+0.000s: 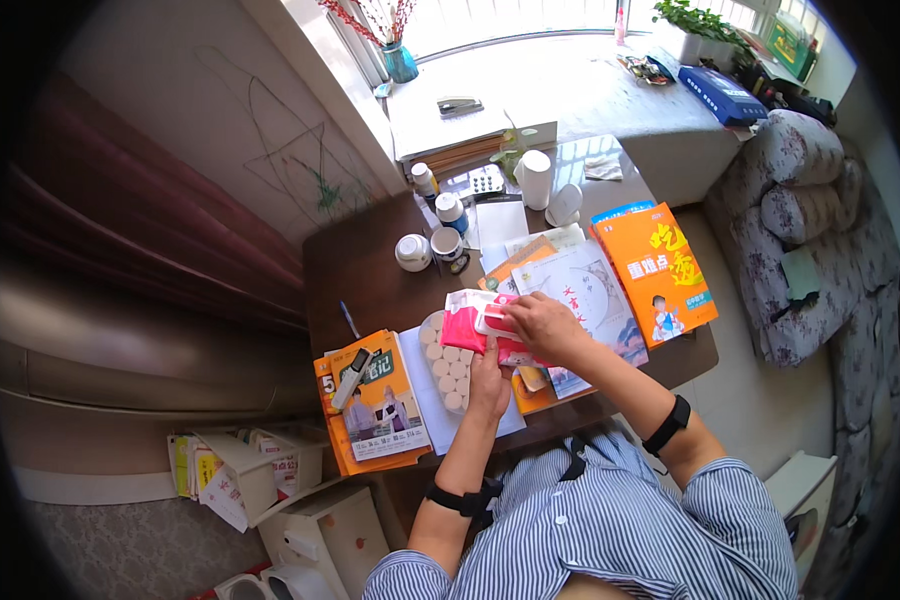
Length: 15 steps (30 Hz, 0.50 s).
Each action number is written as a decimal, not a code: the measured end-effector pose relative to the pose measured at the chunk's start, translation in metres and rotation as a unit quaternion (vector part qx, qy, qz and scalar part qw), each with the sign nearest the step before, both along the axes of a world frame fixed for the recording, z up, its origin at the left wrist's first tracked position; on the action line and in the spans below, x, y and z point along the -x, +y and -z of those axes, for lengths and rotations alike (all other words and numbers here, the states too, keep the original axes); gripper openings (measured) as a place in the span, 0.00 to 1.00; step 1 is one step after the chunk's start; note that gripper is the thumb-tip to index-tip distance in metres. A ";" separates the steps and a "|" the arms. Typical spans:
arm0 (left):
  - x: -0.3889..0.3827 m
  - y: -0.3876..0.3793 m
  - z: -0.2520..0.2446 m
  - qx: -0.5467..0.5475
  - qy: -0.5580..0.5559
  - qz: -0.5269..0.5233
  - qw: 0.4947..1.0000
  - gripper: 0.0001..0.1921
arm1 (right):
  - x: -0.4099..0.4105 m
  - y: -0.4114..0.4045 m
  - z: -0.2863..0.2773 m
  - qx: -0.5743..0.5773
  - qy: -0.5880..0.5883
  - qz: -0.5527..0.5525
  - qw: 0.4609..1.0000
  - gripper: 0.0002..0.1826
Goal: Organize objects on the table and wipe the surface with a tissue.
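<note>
A pink and white soft packet of wet wipes (466, 330) with a white plastic flip lid (490, 321) is held above the desk. My left hand (490, 384) grips its near edge from below, thumb on top. Over the lid's right side, the fingers of my right hand (546, 324) hold the packet and partly hide the lid. Just under and left of the packet lies a clear plastic box (450, 375) of several pale round cylinders, resting on white paper (425, 367). The packet covers part of that box.
Left of the box are orange books (381, 412) with a grey-white device (352, 379) on top. More books (656, 277) lie at the right. Behind stand white bottles (450, 210), an open cup (447, 244) and a white cylinder (534, 180). A pen (350, 320) lies far left.
</note>
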<state>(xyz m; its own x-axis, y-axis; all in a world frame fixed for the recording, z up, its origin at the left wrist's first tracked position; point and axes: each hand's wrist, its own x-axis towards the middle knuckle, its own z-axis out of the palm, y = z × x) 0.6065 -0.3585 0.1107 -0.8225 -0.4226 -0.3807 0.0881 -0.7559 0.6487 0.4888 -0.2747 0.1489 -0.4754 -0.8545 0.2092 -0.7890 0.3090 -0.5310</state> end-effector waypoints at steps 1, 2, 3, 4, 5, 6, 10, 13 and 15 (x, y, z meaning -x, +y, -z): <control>-0.005 0.002 0.002 0.001 -0.008 -0.005 1.000 0.17 | 0.000 0.002 0.000 0.001 0.000 0.001 1.000 0.10; -0.010 0.003 0.004 0.001 -0.009 -0.005 1.000 0.17 | 0.002 0.004 -0.001 0.005 -0.060 0.033 0.998 0.09; -0.015 0.005 0.006 0.001 -0.006 0.000 1.000 0.17 | 0.005 0.004 -0.004 0.010 -0.120 0.064 0.991 0.08; -0.020 0.007 0.008 0.000 -0.002 0.005 1.000 0.17 | 0.009 0.005 -0.007 -0.014 -0.128 0.116 0.985 0.08; -0.025 0.008 0.008 -0.004 0.006 0.017 1.000 0.17 | 0.012 0.005 -0.005 0.068 -0.065 0.142 0.985 0.06; -0.027 0.008 0.009 -0.003 0.006 0.018 1.000 0.17 | 0.012 0.007 -0.004 0.148 0.000 0.167 0.975 0.05; -0.037 0.006 0.004 -0.005 0.023 0.028 0.999 0.17 | -0.008 0.014 -0.016 0.055 0.105 0.011 0.993 0.10; -0.039 0.001 -0.001 0.017 0.019 0.052 0.998 0.17 | -0.017 0.017 -0.011 0.106 0.059 -0.066 0.990 0.11; -0.042 -0.003 -0.003 0.033 0.008 0.063 0.997 0.18 | -0.016 0.017 -0.010 0.098 0.013 -0.085 0.991 0.11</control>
<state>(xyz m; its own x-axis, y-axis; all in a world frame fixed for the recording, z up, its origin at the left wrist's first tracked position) 0.6481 -0.3611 0.1138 -0.8768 -0.3382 -0.3418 0.0056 -0.7179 0.6961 0.5049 -0.2576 0.1586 -0.3206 -0.8634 0.3894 -0.8348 0.0633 -0.5470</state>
